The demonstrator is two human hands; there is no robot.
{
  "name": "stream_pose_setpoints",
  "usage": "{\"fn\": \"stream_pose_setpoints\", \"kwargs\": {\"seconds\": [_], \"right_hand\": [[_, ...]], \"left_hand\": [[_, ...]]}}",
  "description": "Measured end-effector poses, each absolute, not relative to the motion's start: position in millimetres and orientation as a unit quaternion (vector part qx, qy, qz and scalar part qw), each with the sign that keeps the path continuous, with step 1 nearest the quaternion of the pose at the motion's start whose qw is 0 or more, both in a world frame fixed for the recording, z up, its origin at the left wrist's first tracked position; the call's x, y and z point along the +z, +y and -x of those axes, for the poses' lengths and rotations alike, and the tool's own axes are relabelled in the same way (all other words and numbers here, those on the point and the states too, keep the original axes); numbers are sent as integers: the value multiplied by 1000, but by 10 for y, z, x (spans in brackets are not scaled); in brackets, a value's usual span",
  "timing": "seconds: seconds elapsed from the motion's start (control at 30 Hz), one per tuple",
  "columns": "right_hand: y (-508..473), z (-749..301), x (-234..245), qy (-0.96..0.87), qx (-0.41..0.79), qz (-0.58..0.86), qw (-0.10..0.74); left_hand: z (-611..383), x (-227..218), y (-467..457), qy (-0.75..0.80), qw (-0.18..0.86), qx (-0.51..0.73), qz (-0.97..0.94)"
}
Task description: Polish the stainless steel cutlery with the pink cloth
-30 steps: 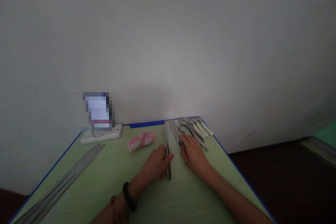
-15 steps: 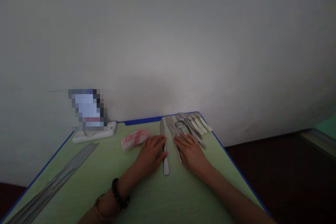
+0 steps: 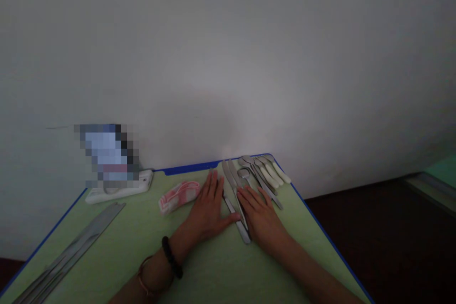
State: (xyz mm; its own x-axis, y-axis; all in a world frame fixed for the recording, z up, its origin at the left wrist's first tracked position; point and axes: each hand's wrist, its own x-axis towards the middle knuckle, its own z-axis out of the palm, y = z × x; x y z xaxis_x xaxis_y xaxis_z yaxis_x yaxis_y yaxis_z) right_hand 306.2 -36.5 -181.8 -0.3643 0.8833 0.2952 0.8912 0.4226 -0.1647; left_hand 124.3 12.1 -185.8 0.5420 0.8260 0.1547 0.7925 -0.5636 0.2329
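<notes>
My left hand (image 3: 209, 210) lies flat on the green table (image 3: 142, 256), fingers stretched out, its thumb against a table knife (image 3: 234, 213). My right hand (image 3: 261, 215) lies flat just right of that knife, fingers extended, touching the row of knives. A second knife (image 3: 231, 178) lies alongside. Further right are several spoons (image 3: 249, 168), some with white handles (image 3: 274, 174). A folded red and white cloth (image 3: 179, 195) lies left of my left hand.
Long metal strips (image 3: 71, 251) lie at the table's left. A white base (image 3: 117, 189) with a blurred item stands at the back left against the wall. The table's blue right edge (image 3: 320, 232) drops to a dark floor.
My left hand let go of the knife it was pinching and opened flat beside it. The knife now lies slanted against the row of knives. My right hand barely moved.
</notes>
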Motion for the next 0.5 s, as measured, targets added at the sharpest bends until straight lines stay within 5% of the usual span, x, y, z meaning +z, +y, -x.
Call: {"fn": "stream_pose_setpoints", "kwargs": {"seconds": [0.5], "right_hand": [[-359,-3050,-1817,-814,-5,557,162]], "left_hand": [[-1272,-1832,277,453,89,101,-881]]}}
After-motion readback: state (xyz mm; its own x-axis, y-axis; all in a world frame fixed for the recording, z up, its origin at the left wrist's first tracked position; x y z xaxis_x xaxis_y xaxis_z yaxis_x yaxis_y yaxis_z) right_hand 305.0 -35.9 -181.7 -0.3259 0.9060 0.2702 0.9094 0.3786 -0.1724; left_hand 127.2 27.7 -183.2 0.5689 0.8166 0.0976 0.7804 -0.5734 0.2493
